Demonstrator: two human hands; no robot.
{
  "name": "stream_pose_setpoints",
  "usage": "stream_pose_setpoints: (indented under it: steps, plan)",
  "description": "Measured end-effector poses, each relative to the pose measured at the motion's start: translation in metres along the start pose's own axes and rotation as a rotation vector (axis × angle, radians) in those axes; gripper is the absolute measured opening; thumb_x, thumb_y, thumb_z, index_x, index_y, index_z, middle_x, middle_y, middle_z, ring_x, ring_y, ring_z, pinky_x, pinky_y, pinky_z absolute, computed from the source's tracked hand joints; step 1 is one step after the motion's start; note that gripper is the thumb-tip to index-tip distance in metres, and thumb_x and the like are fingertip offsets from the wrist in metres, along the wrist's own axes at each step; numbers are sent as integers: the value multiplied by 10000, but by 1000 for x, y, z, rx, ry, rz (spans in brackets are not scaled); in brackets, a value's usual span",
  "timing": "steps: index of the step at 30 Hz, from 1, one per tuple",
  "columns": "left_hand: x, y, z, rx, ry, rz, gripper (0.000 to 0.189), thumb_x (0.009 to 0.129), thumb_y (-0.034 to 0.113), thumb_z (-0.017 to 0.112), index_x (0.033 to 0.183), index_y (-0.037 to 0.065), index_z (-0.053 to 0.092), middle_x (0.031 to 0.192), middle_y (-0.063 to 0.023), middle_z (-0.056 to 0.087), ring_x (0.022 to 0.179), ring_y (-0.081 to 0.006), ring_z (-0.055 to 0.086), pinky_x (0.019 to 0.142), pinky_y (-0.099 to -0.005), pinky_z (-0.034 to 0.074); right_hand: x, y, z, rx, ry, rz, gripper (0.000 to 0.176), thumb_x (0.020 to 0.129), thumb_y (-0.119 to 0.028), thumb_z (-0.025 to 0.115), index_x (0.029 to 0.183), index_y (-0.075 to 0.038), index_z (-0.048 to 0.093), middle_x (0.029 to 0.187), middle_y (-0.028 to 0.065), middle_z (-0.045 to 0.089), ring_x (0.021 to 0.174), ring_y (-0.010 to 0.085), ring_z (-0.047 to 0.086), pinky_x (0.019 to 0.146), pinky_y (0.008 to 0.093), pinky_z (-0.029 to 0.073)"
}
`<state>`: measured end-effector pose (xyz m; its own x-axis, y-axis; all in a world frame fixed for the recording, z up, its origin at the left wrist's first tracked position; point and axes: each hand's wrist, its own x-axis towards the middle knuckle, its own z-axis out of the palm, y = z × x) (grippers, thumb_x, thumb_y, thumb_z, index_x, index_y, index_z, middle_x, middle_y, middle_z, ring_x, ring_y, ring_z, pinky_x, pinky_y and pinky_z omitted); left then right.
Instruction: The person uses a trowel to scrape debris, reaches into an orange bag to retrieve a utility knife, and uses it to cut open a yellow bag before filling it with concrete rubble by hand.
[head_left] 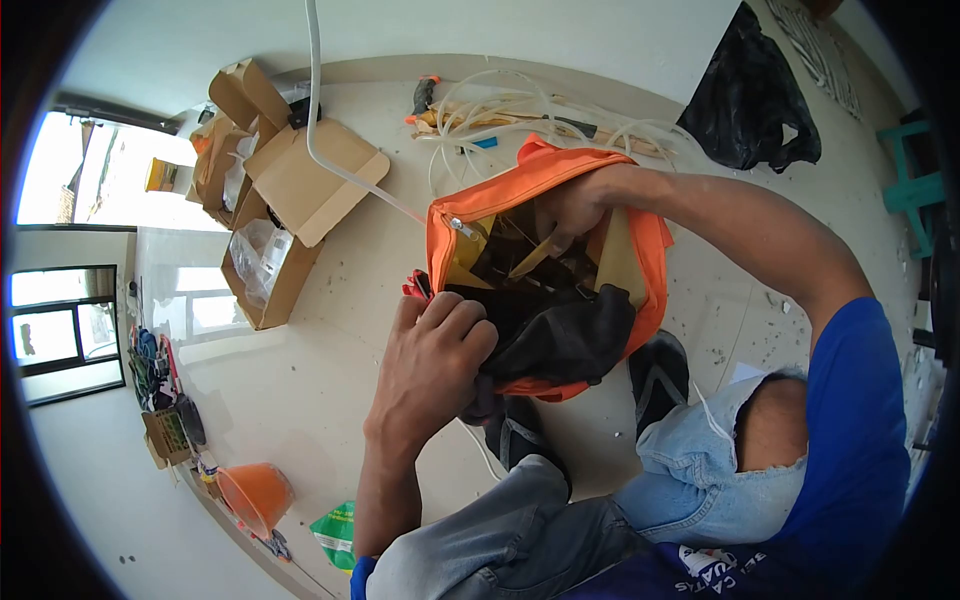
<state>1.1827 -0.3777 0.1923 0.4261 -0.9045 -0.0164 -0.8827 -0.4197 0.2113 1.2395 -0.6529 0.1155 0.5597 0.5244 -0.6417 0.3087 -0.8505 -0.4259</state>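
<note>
An orange zippered bag (652, 290) stands gaping between my feet, its mouth facing up. My right hand (575, 212) reaches down into it; the thumb shows, but the other fingers are mostly hidden among dark and yellowish things inside. A black cloth (575, 340) bulges over the near side of the opening. At the bag's left edge my left hand (440, 345) is closed, knuckles up, with a small red piece (416, 286) showing by its fingertips. What this hand grips I cannot tell. The metal zipper pull (460, 227) hangs on the left rim.
Open cardboard boxes (315, 180) stand on the tiled floor at left. Coiled clear tubing (500, 105) and an orange-and-black handled tool (425, 95) lie along the wall. A black plastic bag (750, 100) sits at upper right, an orange bucket (257, 497) at lower left.
</note>
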Motion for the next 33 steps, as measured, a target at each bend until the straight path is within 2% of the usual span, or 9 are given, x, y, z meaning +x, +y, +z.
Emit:
stream_pose_setpoints:
  steps: [1,5,11,15,18,21,24,30,33]
  plan:
    - [-1,0,0,-2,0,-2,187,687,94,690,860,96,619,995,-17,639,1023,-202,599,880,-370,433,0,2,4,68,-45,13,328,892,-400,682,1041,-125,779,1030,88,726,1032,261,656,914,414,495]
    - [-1,-1,1,-11,-14,-12,193,682,102,695,860,96,620,1006,-16,644,1027,-203,600,883,-368,434,2,7,30,-48,325,91,255,929,-268,633,1014,-63,759,1097,128,710,1073,270,664,927,420,515]
    - [1,-2,3,-11,3,-9,213,654,78,711,844,94,618,1015,-15,656,1027,-208,606,882,-372,435,-27,-27,25,-103,515,224,170,847,-61,622,952,-3,742,1110,192,675,1036,327,692,769,424,600]
    - [2,-2,4,-20,-1,-26,262,604,18,737,823,91,613,1023,-13,673,1035,-215,616,903,-374,435,-31,-47,27,-331,380,276,149,827,-94,648,893,-29,765,1024,137,730,996,287,720,757,444,604]
    - [1,-1,4,-20,6,-30,259,604,17,731,823,89,613,1022,-13,672,1031,-216,616,902,-373,436,-33,-49,24,-296,336,289,142,816,-91,652,876,-36,768,961,133,735,949,281,726,747,419,604]
    - [0,-1,4,-25,14,-35,258,605,22,727,827,88,614,1022,-14,670,1026,-217,615,900,-373,436,-27,-27,30,-294,495,187,137,808,-77,647,870,-34,762,934,145,729,915,293,722,749,403,594]
    - [-1,-2,3,-22,-4,-37,259,607,27,726,832,88,614,1020,-15,667,1025,-219,614,898,-374,436,-24,-7,12,-171,310,156,132,799,-64,642,861,-26,752,966,166,716,920,309,712,760,406,584]
    - [2,-1,3,-15,-12,-31,253,612,26,721,831,87,610,1012,-13,664,1024,-219,611,891,-375,436,-19,6,30,-331,512,61,146,793,-79,637,865,-17,748,965,178,720,894,319,713,766,417,578]
    - [3,0,2,-14,-16,-31,253,610,26,720,830,86,609,1011,-12,663,1023,-219,610,889,-375,437,-11,-3,27,-355,338,184,143,795,-87,634,848,-19,748,969,181,718,881,323,714,762,420,579]
